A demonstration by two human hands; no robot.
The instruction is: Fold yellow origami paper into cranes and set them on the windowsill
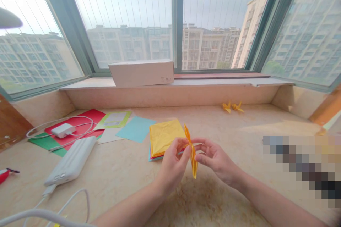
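Between my two hands is a narrow piece of folded yellow origami paper (pixel 194 161), held upright above the stone counter. My left hand (pixel 177 158) pinches its middle between thumb and fingers. From the other side, the thumb and fingertips of my right hand (pixel 213 154) press against it. A stack of square paper with a yellow sheet (pixel 165 136) on top lies just behind my left hand, and its lower colored sheets show at the edge. Two small yellow paper cranes (pixel 231 106) stand at the back right of the counter.
On the left lie a white power bank (pixel 71 161), a white charger (pixel 63 130) with cables, and red (pixel 92 117), green and light blue sheets (pixel 137 128). A white box (pixel 142 73) rests on the window ledge. The right side is partly pixelated.
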